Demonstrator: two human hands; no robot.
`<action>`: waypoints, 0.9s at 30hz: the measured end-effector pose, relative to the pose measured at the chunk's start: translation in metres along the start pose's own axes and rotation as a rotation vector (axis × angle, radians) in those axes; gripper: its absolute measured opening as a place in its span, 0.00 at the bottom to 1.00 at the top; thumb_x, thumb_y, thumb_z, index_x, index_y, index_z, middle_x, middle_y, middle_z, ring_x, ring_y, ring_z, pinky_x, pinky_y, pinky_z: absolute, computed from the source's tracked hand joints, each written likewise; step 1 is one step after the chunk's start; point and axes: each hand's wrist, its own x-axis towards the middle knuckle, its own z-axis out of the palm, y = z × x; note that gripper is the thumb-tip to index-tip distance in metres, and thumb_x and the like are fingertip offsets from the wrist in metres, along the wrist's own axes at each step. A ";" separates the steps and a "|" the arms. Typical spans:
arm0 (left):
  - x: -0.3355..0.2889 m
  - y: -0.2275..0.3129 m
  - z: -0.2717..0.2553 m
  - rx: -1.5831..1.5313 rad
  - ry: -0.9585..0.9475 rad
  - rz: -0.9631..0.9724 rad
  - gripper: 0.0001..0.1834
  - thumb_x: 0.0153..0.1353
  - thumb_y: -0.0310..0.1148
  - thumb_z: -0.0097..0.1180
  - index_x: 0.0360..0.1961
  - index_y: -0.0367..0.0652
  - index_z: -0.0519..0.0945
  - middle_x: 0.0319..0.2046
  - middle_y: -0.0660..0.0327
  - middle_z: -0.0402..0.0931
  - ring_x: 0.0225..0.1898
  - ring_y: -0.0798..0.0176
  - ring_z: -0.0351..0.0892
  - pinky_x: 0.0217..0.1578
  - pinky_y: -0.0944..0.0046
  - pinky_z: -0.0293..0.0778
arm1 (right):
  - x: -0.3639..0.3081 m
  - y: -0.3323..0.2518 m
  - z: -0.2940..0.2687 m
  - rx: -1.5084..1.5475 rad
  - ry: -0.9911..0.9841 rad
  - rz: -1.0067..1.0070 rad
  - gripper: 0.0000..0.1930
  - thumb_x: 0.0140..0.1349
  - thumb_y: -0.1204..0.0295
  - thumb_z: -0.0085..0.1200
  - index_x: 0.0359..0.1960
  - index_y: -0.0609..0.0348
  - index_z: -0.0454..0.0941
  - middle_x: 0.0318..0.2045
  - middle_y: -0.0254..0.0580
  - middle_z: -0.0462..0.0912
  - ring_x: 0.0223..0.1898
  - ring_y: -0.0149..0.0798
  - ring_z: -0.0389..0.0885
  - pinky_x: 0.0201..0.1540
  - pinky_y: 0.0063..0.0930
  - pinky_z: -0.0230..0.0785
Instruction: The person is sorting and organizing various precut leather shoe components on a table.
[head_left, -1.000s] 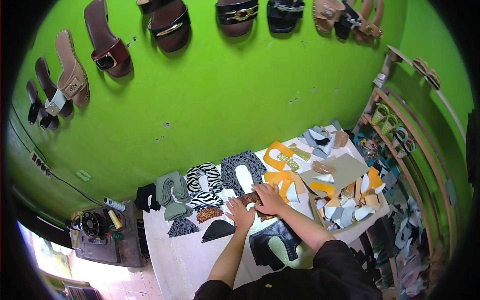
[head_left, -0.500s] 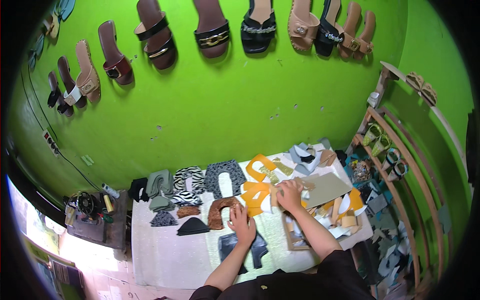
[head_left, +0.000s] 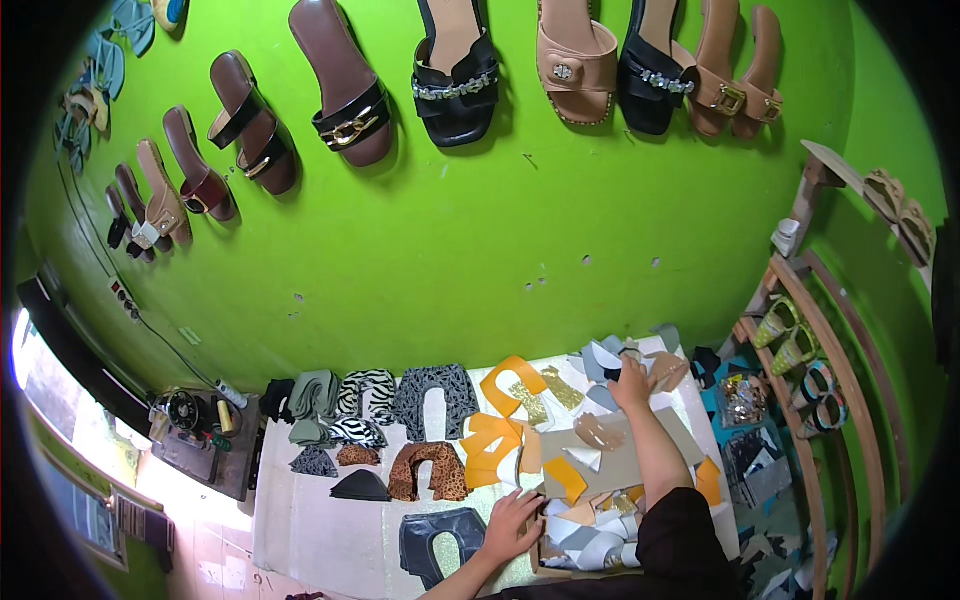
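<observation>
My right hand (head_left: pixel 630 386) reaches into the grey and white leather pieces (head_left: pixel 602 357) at the far right of the table. Its fingers are bunched together; what lies between them is too small to make out. Beside the cardboard box of scraps (head_left: pixel 541 572), my left hand (head_left: pixel 513 524) rests with fingers stretched out at the box's left edge. Black cut uppers (head_left: pixel 418 548) lie just left of that hand. Yellow cut pieces (head_left: pixel 490 445), a gold glitter piece (head_left: pixel 562 390) and leopard-print uppers (head_left: pixel 407 471) are spread farther back. A grey-beige board (head_left: pixel 680 437) passes under my right forearm.
Zebra-print (head_left: pixel 366 391), grey spotted (head_left: pixel 435 397) and green-grey pieces (head_left: pixel 314 393) are laid out at the left. A wooden rack (head_left: pixel 833 440) with sandals stands right. Finished sandals (head_left: pixel 455 90) hang on the green wall. A small machine table (head_left: pixel 205 460) is at far left.
My right hand has moved from the yellow pieces to the grey and white ones farther back. My left hand has left the leopard-print uppers for the box edge. The view has shifted.
</observation>
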 end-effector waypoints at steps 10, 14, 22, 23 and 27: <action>0.004 -0.001 0.002 -0.020 0.085 -0.092 0.25 0.47 0.38 0.60 0.49 0.46 0.75 0.51 0.54 0.72 0.55 0.44 0.66 0.56 0.52 0.60 | 0.005 0.007 0.011 0.284 -0.261 -0.019 0.15 0.51 0.65 0.58 0.38 0.59 0.73 0.33 0.46 0.81 0.39 0.45 0.79 0.51 0.46 0.55; 0.006 -0.001 0.005 -0.048 0.086 -0.085 0.23 0.45 0.35 0.59 0.47 0.48 0.76 0.51 0.55 0.71 0.55 0.44 0.65 0.56 0.51 0.59 | 0.002 0.034 0.007 0.608 -0.352 -0.076 0.18 0.56 0.67 0.56 0.47 0.61 0.72 0.36 0.41 0.81 0.39 0.31 0.76 0.43 0.26 0.67; 0.005 0.008 -0.004 0.012 0.132 -0.055 0.22 0.45 0.34 0.61 0.45 0.46 0.76 0.49 0.54 0.71 0.55 0.45 0.65 0.55 0.51 0.60 | -0.039 0.009 -0.093 0.982 -0.518 -0.022 0.11 0.62 0.69 0.48 0.42 0.63 0.72 0.35 0.39 0.79 0.36 0.31 0.74 0.41 0.24 0.67; 0.007 0.012 -0.005 0.028 0.136 -0.045 0.23 0.44 0.34 0.62 0.45 0.46 0.76 0.48 0.54 0.70 0.55 0.46 0.64 0.56 0.52 0.59 | -0.046 0.012 -0.099 1.016 -0.474 -0.129 0.11 0.61 0.73 0.49 0.44 0.63 0.71 0.36 0.39 0.78 0.37 0.30 0.74 0.40 0.24 0.67; 0.019 0.022 -0.007 -0.005 0.272 -0.019 0.21 0.45 0.31 0.63 0.43 0.44 0.76 0.46 0.54 0.70 0.51 0.49 0.66 0.53 0.53 0.60 | -0.072 0.011 -0.136 0.922 -0.636 -0.146 0.15 0.51 0.84 0.48 0.42 0.63 0.70 0.33 0.37 0.76 0.36 0.28 0.73 0.38 0.22 0.66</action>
